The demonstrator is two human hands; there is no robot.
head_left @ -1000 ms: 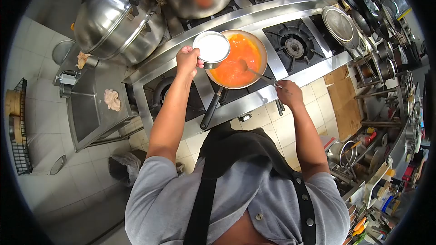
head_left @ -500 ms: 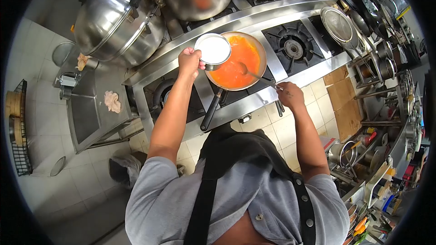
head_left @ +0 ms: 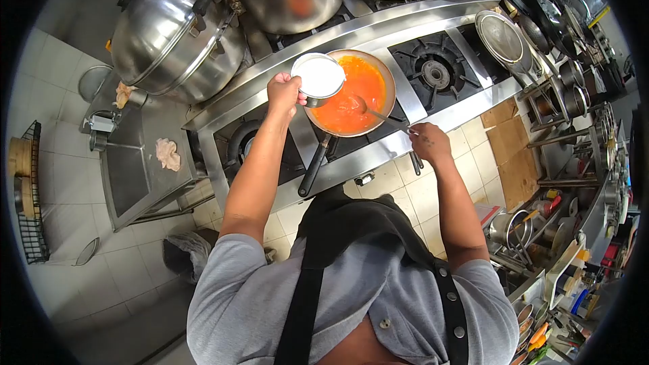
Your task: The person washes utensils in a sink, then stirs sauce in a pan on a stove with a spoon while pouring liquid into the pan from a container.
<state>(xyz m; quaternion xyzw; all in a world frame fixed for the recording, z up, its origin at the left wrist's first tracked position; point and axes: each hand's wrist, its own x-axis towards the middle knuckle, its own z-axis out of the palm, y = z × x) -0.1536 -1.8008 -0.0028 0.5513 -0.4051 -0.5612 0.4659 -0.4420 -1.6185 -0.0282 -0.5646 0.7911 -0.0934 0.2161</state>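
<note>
A frying pan (head_left: 390,86) with a black handle sits on the stove, with orange-red sauce (head_left: 345,111) inside. My left hand (head_left: 285,92) is closed on the side of a small metal container (head_left: 316,76) of white liquid, tilted over the pan's left part. In my right hand (head_left: 430,142) is the handle end of a metal spoon (head_left: 387,118), its bowl in the sauce near the middle of the pan.
Large metal pots (head_left: 284,0) stand behind the stove, and a domed steamer (head_left: 165,34) at the back left. An unlit burner (head_left: 435,74) and a strainer (head_left: 500,35) are right of the pan. A crumpled cloth (head_left: 167,154) lies on the left counter.
The container in my left hand has moved slightly right and tilts more toward the pan. The spoon's bowl has shifted a little within the sauce, and pale streaks show there now.
</note>
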